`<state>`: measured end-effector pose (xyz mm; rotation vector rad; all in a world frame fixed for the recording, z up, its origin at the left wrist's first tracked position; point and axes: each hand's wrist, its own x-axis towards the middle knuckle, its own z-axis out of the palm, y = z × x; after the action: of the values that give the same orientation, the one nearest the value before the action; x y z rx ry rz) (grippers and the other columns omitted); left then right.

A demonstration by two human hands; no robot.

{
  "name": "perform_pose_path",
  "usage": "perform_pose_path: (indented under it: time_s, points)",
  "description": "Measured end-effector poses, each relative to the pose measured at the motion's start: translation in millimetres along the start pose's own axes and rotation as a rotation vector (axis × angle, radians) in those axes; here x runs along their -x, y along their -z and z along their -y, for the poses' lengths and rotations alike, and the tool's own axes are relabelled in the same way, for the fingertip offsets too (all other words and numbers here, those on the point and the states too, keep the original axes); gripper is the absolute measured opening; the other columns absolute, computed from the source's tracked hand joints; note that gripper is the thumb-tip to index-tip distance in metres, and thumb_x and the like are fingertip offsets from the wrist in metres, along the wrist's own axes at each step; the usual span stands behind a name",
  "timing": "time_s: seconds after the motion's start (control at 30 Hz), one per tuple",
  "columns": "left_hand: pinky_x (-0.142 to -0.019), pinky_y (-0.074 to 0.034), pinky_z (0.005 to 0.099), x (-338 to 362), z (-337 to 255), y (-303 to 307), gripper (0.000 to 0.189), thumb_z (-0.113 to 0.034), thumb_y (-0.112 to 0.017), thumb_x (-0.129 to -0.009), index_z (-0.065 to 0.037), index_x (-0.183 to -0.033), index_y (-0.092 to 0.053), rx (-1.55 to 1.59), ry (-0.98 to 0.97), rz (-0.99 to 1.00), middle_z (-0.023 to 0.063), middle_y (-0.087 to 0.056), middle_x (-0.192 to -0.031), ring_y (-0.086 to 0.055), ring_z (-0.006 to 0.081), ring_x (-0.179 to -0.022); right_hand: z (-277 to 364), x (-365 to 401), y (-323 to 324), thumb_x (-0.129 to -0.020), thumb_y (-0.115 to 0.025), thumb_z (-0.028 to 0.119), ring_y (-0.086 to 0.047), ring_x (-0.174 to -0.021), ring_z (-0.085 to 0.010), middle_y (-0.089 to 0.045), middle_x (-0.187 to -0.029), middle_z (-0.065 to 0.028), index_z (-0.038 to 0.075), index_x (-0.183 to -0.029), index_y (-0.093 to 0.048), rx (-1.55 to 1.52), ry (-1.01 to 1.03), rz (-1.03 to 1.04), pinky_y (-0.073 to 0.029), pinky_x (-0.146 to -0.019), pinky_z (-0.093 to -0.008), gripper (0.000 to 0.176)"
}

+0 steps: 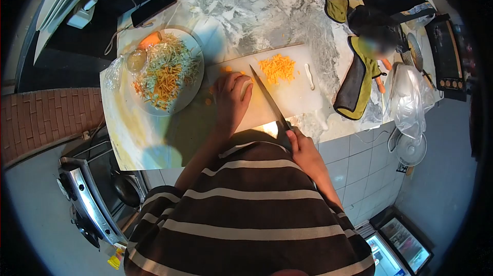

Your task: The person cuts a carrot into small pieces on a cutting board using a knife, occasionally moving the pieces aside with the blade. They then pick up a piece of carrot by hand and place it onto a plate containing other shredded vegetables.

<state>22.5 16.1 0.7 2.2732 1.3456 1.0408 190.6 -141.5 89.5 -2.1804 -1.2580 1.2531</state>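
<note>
A white cutting board (303, 99) lies on the marbled table. My left hand (231, 101) rests on its left part, fingers curled round a pale rounded piece (246, 89) whose kind I cannot make out. My right hand (303, 150) is closed on the handle of a kitchen knife (269, 96). The long blade slants up and left across the board, its tip just right of my left fingers. Beyond the blade sits a heap of chopped orange bits (277, 68). A few orange scraps (226, 69) lie near my left fingertips.
Left stands a large plate (193, 50) with shredded vegetables (169, 78) and an orange piece (150, 40). A phone (154, 9) lies behind it. At right are a green-edged dark cloth (354, 83), carrots (380, 85) and a plastic bag (409, 99). A stove (95, 201) stands lower left.
</note>
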Motion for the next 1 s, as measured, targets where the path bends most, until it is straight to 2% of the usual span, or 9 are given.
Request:
perform_pose_path:
  time_s: [0.13,0.2,0.3,1.0]
  points:
    - [-0.096,-0.04,0.0431,8,2,13,0.03,-0.011,-0.075,-0.079,-0.009,-0.108,-0.068,-0.038,-0.067,0.077,0.0045,-0.063,-0.108,-0.056,0.0271,-0.106,1,-3,-5,-0.106,-0.043,0.033,-0.06,-0.079,-0.0534,-0.062,-0.075,-0.0323,-0.002,-0.11,-0.055,0.069,-0.039,-0.007,-0.045,-0.065,-0.0585,0.038]
    - [-0.101,-0.039,0.0432,14,4,14,0.036,-0.011,-0.074,-0.08,-0.008,-0.115,-0.067,-0.016,-0.158,0.054,0.0043,-0.063,-0.116,-0.054,0.027,-0.112,-3,-5,-8,-0.105,-0.044,0.033,-0.06,-0.077,-0.0536,-0.061,-0.073,-0.0322,-0.001,-0.11,-0.055,0.135,0.043,-0.069,-0.045,-0.064,-0.0601,0.036]
    - [-0.103,-0.039,0.0427,13,2,19,0.041,-0.012,-0.074,-0.081,-0.008,-0.121,-0.067,-0.011,-0.157,0.117,0.0035,-0.062,-0.123,-0.053,0.0267,-0.116,-3,-5,-10,-0.105,-0.044,0.032,-0.059,-0.076,-0.0541,-0.061,-0.073,-0.0321,-0.002,-0.11,-0.055,0.153,0.049,-0.069,-0.045,-0.065,-0.0606,0.036]
    - [-0.103,-0.039,0.0418,16,3,16,0.043,-0.017,-0.073,-0.083,-0.009,-0.125,-0.065,-0.051,-0.118,0.159,0.0021,-0.062,-0.126,-0.051,0.0254,-0.119,-5,-9,-12,-0.105,-0.044,0.032,-0.059,-0.076,-0.0542,-0.061,-0.071,-0.0326,-0.001,-0.105,-0.054,0.132,0.041,-0.035,-0.043,-0.061,-0.0606,0.034]
